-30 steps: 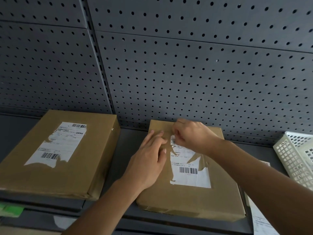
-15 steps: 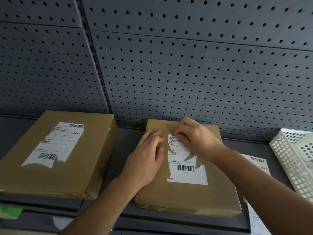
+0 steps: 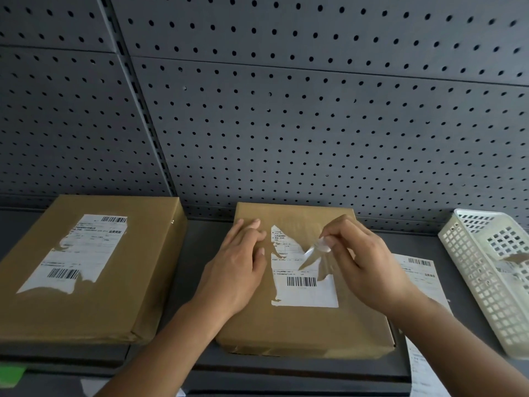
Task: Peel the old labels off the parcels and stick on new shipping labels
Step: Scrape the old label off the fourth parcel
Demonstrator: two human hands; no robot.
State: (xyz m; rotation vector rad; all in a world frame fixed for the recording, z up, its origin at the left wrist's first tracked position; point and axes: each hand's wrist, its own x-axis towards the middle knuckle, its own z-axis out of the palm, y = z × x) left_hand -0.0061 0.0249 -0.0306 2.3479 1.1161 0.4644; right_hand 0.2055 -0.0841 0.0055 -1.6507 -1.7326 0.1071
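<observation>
Nearest, both forearms are running out of the bottom edge. At the near left a green scrap (image 3: 11, 373) is being cut off by the frame, and what it is cannot be told. On the dark shelf (image 3: 200, 247) the middle parcel (image 3: 300, 330) is lying flat. The left hand (image 3: 237, 270) is resting on the parcel's left part, fingers straight and close together, pressing down just left of the old label (image 3: 306, 293) and hiding the brown paper beneath. The right hand (image 3: 369, 267) is hovering over the label's far right part, thumb and forefinger pinching a thin torn strip (image 3: 310, 257) that is lifting off the label. The label is showing ragged tears across its far half; its barcode is showing, its print too fine to read. A printed label sheet (image 3: 420, 279) is lying on the shelf to the right, partly hidden by the parcel and the right forearm. To the left, apart, a second parcel (image 3: 137, 282) is carrying its own torn label (image 3: 77, 253). At the right a white basket (image 3: 486, 282) is being cut off by the frame, its contents unclear. Farthest, a grey pegboard (image 3: 286, 124) is standing behind
</observation>
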